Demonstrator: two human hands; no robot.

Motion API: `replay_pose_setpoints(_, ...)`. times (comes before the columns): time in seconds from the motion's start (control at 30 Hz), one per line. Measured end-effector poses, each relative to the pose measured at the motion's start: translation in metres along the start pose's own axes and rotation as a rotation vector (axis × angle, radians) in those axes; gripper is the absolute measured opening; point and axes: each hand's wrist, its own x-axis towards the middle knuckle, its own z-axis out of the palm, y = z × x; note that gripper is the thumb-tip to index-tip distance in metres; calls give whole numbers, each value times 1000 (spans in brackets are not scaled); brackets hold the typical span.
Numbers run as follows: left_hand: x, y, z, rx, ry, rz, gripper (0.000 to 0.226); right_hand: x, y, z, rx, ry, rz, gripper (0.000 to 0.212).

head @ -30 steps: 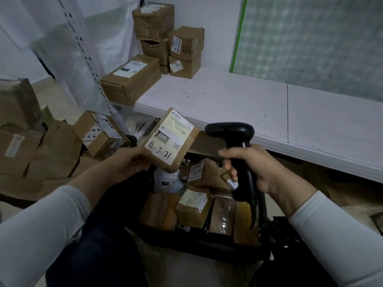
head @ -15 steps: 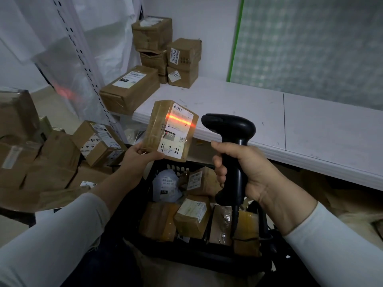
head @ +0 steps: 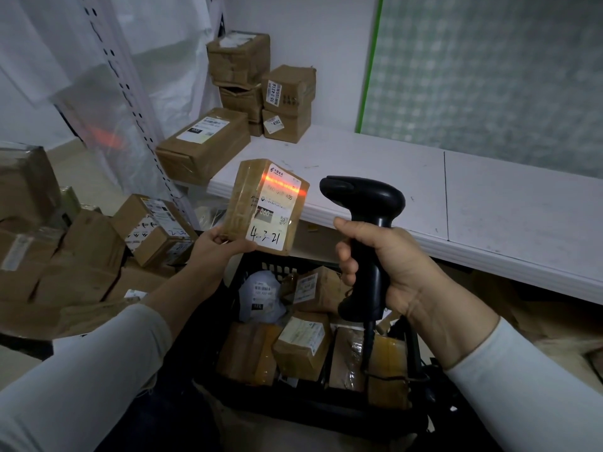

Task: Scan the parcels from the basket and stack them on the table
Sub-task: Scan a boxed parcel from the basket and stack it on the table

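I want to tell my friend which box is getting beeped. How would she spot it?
Find the long white table, then the black basket of parcels below its front edge. Above the basket, the left hand holds up a small brown parcel. Only this one has a glowing orange line across its label and "4-3-21" handwritten below.

A white perforated metal shelf upright (head: 135, 106) slants across a sheet of translucent plastic (head: 91, 76), on which a blurred red glow (head: 104, 138) shows. A heap of brown cardboard boxes (head: 81, 252) lies on the floor at left, one box bound in black-and-white printed tape (head: 153, 230). A pale checked wall panel with a green edge (head: 489, 76) fills the upper right. Crumpled brown paper (head: 541, 321) lies low at right.
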Motion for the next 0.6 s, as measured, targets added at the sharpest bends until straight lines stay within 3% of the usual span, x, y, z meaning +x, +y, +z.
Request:
replay_pose_setpoints(0.4, 1, 10, 3, -58, 3, -18, 40, 9, -2, 2, 0, -15, -11, 19)
replay_pose_setpoints(0.6, 15, 56, 25, -188, 37, -19, 9, 31, -18, 1, 25, 27, -37, 20)
